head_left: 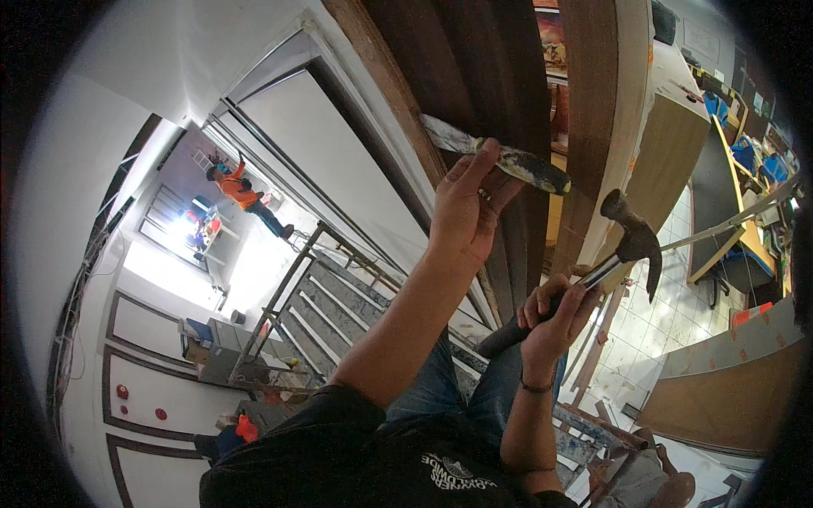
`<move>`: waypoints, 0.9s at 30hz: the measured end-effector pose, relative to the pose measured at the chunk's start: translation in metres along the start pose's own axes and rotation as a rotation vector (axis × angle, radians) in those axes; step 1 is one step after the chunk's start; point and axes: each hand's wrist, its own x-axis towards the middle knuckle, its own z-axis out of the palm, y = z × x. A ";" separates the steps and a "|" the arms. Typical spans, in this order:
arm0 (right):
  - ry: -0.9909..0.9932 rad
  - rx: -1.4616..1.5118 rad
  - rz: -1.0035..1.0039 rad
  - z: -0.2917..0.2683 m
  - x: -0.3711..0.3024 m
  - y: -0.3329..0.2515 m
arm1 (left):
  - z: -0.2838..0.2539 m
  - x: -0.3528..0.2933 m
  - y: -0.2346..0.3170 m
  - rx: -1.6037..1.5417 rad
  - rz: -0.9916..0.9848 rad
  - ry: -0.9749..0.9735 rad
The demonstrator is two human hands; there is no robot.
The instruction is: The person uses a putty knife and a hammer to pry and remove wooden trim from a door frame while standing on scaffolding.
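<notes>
My left hand pinches a paint-smeared scraper by its dark handle. The whitish blade points left, its tip against or very near the edge of a brown wooden strip beside the dark wood panel. Lower and to the right, my right hand is closed around a claw hammer. The hammer's head is up and to the right, its claw curving downward, apart from the scraper. Its black grip sticks out below my fist toward my legs.
A slatted, paint-spattered scaffold platform with metal rails lies below me. A person in an orange top stands far left, arm raised. Another person is low at the right. Cluttered desks and a tiled floor lie right.
</notes>
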 end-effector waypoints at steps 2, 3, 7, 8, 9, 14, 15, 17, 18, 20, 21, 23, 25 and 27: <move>-0.012 0.007 -0.052 0.005 0.000 0.002 | 0.002 0.000 -0.001 -0.006 -0.015 0.013; -0.010 0.005 -0.052 0.004 -0.001 0.002 | 0.003 0.000 -0.002 -0.010 -0.027 0.026; -0.034 -0.060 0.002 0.004 -0.004 0.006 | 0.000 0.002 0.001 0.016 -0.023 -0.010; 0.022 -0.028 -0.033 0.004 -0.005 0.007 | 0.001 0.001 0.001 0.014 -0.018 0.002; 0.021 -0.025 -0.033 0.006 -0.004 0.008 | 0.001 0.001 0.001 0.011 -0.013 0.014; -0.032 -0.110 0.035 0.010 -0.002 0.003 | -0.003 0.003 0.002 0.039 -0.032 0.012; -0.031 -0.112 0.037 0.007 -0.002 0.003 | -0.004 0.003 0.001 0.034 -0.030 0.001; 0.085 -0.072 -0.043 0.001 -0.002 0.004 | -0.001 0.002 0.002 0.036 -0.023 0.023; 0.087 -0.070 -0.045 0.000 -0.002 0.006 | 0.000 0.002 0.002 0.035 -0.015 0.047; 0.057 0.101 -0.060 -0.007 -0.003 0.012 | 0.003 0.001 0.000 0.022 -0.031 0.039; 0.011 0.144 -0.048 -0.010 -0.001 0.015 | 0.004 0.002 -0.001 0.010 -0.044 0.031; -0.044 -0.010 0.002 -0.004 0.001 0.007 | -0.004 0.007 0.002 0.011 -0.044 0.019; -0.006 -0.230 -0.016 -0.002 0.000 -0.002 | -0.004 0.008 0.002 0.015 -0.045 -0.009; 0.130 -0.057 -0.083 0.007 -0.003 -0.001 | 0.003 0.005 0.003 -0.011 -0.040 0.066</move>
